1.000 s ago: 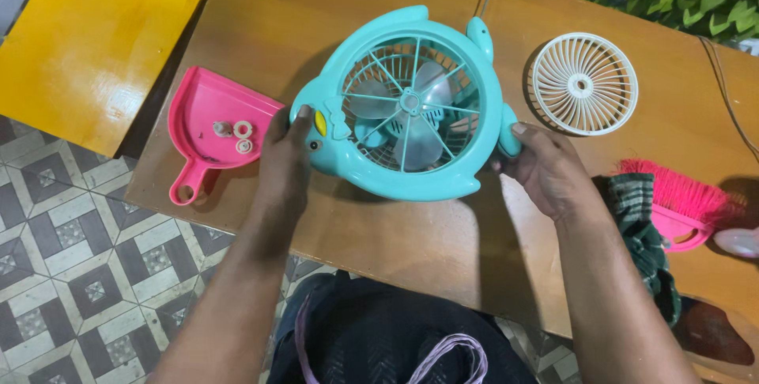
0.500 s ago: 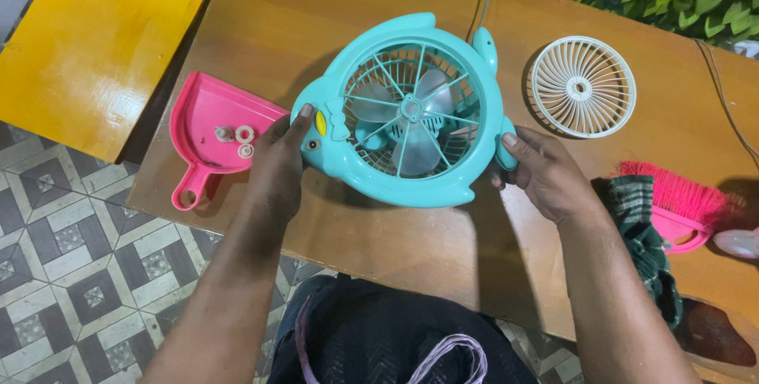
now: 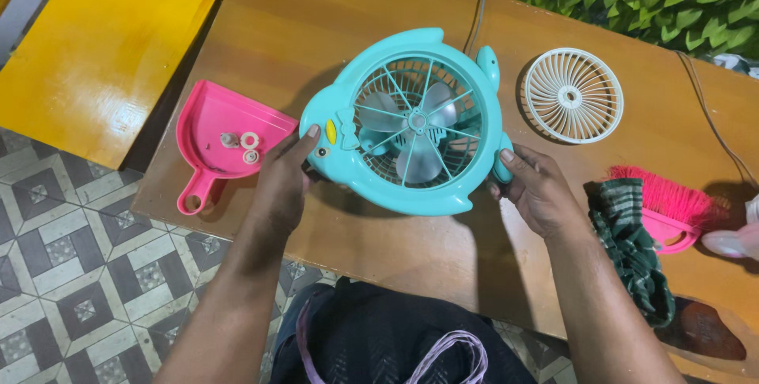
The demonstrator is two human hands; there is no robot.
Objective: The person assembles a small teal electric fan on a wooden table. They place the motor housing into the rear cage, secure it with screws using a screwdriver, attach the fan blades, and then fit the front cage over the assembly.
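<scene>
A turquoise animal-shaped table fan lies face up on the brown wooden table, its translucent blades showing behind a turquoise grille. My left hand grips its left edge beside a yellow knob. My right hand holds its right edge, fingers around a small side lug. A loose white round fan grille lies on the table to the right of the fan.
A pink dustpan with three small white parts lies to the left. A pink brush and a green checked cloth sit at the right. A grey cord runs back toward green foliage. A yellow bench stands at left.
The fan has shifted slightly with both hands still on its edges; my left thumb now reaches toward the yellow knob. The camera view has drifted a little.
</scene>
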